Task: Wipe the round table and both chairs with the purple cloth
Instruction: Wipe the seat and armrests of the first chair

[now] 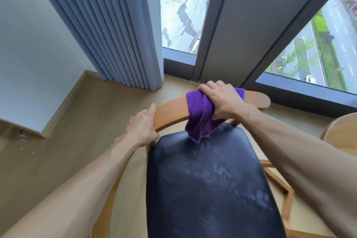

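The wooden chair with a dark padded seat carries its curved backrest rail left to right at the far edge, the left hand gripping its left end, the right hand clamping the purple cloth nearer the unwiped right end.

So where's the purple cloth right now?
In the head view the purple cloth is draped over the chair's curved wooden backrest, right of centre, gripped by the right hand, its loose end hanging toward the dark seat.
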`<state>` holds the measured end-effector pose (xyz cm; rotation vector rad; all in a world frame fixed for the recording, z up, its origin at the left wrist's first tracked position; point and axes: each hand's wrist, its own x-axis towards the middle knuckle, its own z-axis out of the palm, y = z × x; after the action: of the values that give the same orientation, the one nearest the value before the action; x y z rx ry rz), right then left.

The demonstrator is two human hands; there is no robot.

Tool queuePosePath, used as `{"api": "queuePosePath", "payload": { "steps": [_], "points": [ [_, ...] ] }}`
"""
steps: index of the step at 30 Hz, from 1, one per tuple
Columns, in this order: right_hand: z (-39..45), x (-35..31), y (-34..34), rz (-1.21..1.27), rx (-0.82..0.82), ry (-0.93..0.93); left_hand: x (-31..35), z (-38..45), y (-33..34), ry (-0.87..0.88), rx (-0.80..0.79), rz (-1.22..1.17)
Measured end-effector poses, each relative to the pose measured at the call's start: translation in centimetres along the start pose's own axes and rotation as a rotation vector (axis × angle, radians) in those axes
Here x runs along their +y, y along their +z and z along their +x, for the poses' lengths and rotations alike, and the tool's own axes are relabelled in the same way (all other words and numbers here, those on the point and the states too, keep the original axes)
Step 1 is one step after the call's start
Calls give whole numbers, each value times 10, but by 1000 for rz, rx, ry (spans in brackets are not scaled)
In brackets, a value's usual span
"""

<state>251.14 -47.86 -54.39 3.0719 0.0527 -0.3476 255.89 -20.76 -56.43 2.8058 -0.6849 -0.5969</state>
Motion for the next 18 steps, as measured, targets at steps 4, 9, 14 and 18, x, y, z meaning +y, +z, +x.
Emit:
{"api": "queuePosePath", "payload": {
  "steps": [4,9,14,18],
  "points": [
    [28,-63,-12,26,-64,-167,-3,2,-7,50,-67,-125],
    [41,-140,-13,54,-69,-280,-37,-12,-29,-130,-293,-692],
    [27,-136,-15,151,-56,-194,-27,-10,-30,45,232,-531],
    [9,-103,-16,172,-93,-42,14,2,-18,278,116,-254]
  ]
}}
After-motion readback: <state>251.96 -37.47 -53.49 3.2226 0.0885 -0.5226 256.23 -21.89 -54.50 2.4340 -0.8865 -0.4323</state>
